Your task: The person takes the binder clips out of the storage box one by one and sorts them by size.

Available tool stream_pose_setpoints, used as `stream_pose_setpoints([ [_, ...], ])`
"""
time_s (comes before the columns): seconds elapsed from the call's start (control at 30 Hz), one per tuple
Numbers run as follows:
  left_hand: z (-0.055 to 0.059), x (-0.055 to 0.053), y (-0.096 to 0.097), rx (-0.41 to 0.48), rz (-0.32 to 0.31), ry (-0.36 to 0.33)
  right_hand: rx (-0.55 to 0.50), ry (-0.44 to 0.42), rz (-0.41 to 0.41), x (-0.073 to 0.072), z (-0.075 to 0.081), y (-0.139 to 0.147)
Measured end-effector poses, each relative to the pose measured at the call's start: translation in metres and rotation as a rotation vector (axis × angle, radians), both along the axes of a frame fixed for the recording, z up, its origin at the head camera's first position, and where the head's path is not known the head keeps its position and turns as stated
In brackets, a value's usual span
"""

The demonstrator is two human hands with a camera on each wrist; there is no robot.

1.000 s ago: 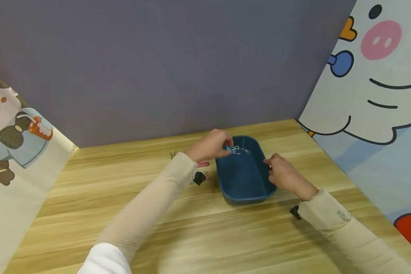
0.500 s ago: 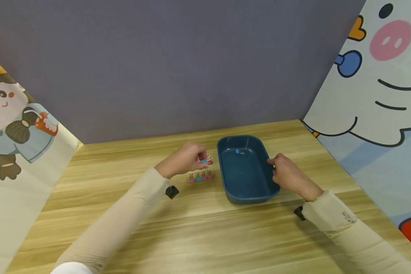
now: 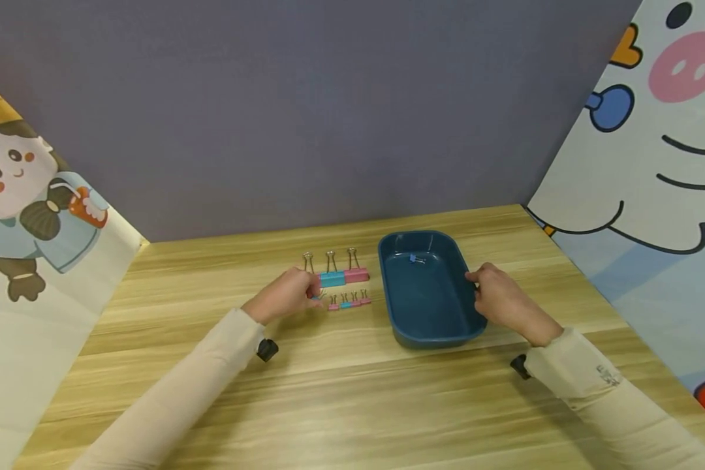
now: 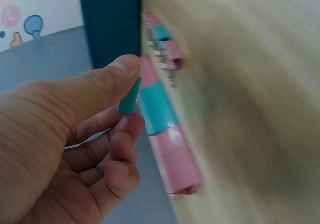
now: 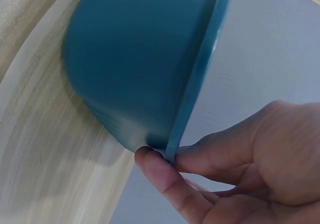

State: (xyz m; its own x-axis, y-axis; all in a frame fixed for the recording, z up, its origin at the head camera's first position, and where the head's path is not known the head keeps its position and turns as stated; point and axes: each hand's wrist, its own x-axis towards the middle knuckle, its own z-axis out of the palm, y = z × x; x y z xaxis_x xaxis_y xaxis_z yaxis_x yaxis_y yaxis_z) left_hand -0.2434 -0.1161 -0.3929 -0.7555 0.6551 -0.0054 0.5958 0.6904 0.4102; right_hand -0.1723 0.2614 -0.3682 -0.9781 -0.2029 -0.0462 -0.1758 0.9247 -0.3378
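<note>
A dark blue plastic tub [image 3: 431, 326] stands on the wooden table, with one small blue binder clip [image 3: 414, 259] inside near its far end. My right hand [image 3: 477, 287] grips the tub's right rim [image 5: 200, 79], which my right hand [image 5: 167, 156] pinches between thumb and fingers. Left of the tub lie a row of three large pink and blue clips [image 3: 343, 277] and a row of small clips [image 3: 350, 301]. My left hand [image 3: 314, 295] is at their left end. It pinches a small teal clip [image 4: 130, 97] between thumb and fingers, beside the large clips [image 4: 157, 112].
A grey wall closes the table's far side, and cartoon-printed panels [image 3: 640, 163] stand at the left and right. Bare wooden tabletop [image 3: 352, 398] stretches toward me in front of the tub and clips.
My left hand left a blue clip in the tub, then drew back left to the clip rows, where it now pinches a small teal clip. My right hand stayed on the tub's rim.
</note>
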Motion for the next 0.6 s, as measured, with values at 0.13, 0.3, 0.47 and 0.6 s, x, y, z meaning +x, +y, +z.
stream_pose_setpoints([
  [0.13, -0.011, -0.003, -0.002, 0.003, 0.047, -0.047, 0.007, 0.002, 0.000, -0.001, 0.000, 0.000],
  [0.3, -0.021, -0.007, 0.000, -0.013, 0.088, -0.056, 0.007, -0.006, -0.002, -0.001, 0.000, 0.000],
  [0.47, -0.023, -0.006, 0.007, -0.012, 0.108, -0.070, 0.010, 0.013, 0.005, -0.001, 0.000, 0.000],
  [0.6, -0.026, -0.006, 0.011, 0.001, 0.121, -0.106, 0.011, 0.017, 0.009, -0.001, -0.001, 0.001],
])
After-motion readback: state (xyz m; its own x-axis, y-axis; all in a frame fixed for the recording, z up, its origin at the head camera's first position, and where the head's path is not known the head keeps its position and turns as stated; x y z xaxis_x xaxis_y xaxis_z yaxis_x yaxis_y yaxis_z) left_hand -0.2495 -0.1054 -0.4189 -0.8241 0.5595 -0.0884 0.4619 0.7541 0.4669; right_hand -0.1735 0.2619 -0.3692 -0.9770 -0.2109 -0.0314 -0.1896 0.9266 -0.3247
